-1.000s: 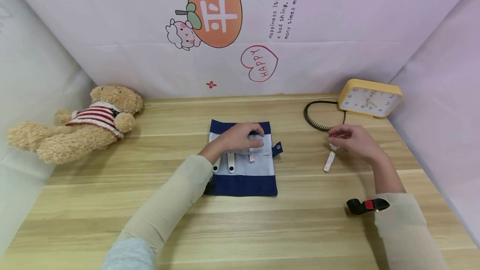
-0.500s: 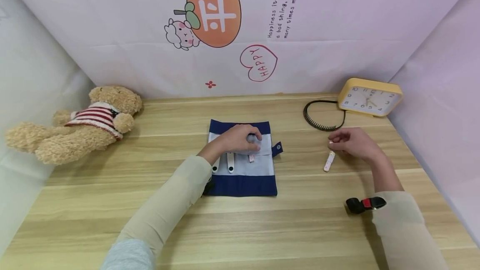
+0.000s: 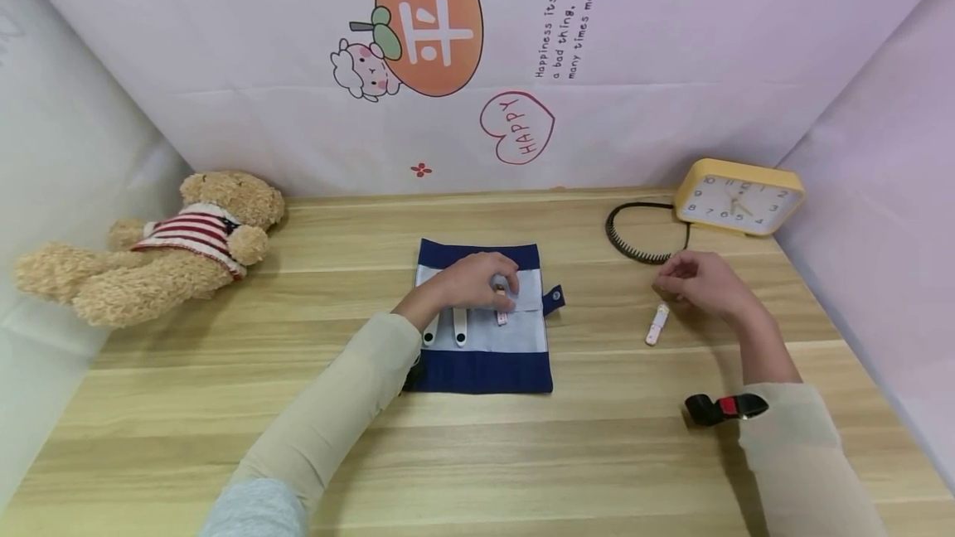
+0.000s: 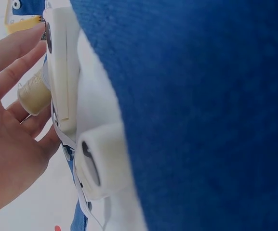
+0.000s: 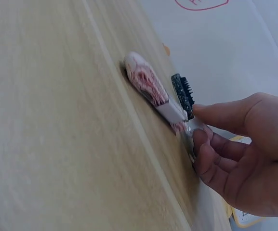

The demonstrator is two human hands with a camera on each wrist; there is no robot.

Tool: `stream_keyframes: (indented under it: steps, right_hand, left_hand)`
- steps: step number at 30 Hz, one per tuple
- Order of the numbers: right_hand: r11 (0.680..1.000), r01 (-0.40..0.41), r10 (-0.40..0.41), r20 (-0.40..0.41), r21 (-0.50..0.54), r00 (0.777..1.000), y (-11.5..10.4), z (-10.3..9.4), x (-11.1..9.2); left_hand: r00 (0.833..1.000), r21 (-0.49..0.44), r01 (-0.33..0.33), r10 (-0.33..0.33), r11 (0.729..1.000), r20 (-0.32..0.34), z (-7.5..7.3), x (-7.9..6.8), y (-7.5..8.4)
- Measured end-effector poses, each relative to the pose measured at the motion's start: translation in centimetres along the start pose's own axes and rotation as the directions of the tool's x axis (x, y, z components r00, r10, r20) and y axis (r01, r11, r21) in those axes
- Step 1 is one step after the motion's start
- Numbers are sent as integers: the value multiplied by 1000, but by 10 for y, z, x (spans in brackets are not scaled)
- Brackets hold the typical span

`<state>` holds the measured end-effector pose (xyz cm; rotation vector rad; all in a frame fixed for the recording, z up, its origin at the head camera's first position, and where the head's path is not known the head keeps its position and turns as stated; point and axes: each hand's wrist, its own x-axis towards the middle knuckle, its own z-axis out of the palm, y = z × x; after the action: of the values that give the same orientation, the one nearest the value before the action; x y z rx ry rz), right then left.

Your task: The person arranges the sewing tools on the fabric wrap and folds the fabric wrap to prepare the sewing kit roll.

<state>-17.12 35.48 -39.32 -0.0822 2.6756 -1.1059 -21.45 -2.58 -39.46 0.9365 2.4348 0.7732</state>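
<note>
My left hand (image 3: 473, 282) reaches over a blue and grey fabric pouch (image 3: 515, 371), fingers loosely bent with a gap to the thumb. In the left wrist view, a spool of beige thread (image 4: 34, 94) lies among its fingers; whether they grip it is unclear. White tools (image 3: 460, 326) with dark round ends lie in the pouch, beside a small pinkish-white piece (image 3: 501, 317). My right hand (image 3: 705, 284) pinches a small whitish, partly clear piece (image 5: 195, 125) between thumb and finger, mostly hidden. Below it on the table lies a pinkish-white pleated bundle (image 3: 656, 326) with a white band.
A black toothed headband (image 3: 634, 251) lies beyond the right hand, next to a yellow clock (image 3: 739, 197). At the left lies a teddy bear (image 3: 201, 239) in a striped top. A white printed backdrop (image 3: 634, 139) stands behind the wooden table (image 3: 582, 446).
My right fingers have closed on the whitish piece, which showed below them earlier. My left hand has shifted slightly over the pouch, its thumb lower. The pleated bundle stays put.
</note>
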Motion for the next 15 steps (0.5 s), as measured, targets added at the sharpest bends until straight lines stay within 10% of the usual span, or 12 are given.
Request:
stream_keyframes:
  steps: [15]
  right_hand:
    - [982,157,-141,-138,109,980,-34,16,11]
  left_hand:
    - [1000,69,-9,7,998,29,0,0,0]
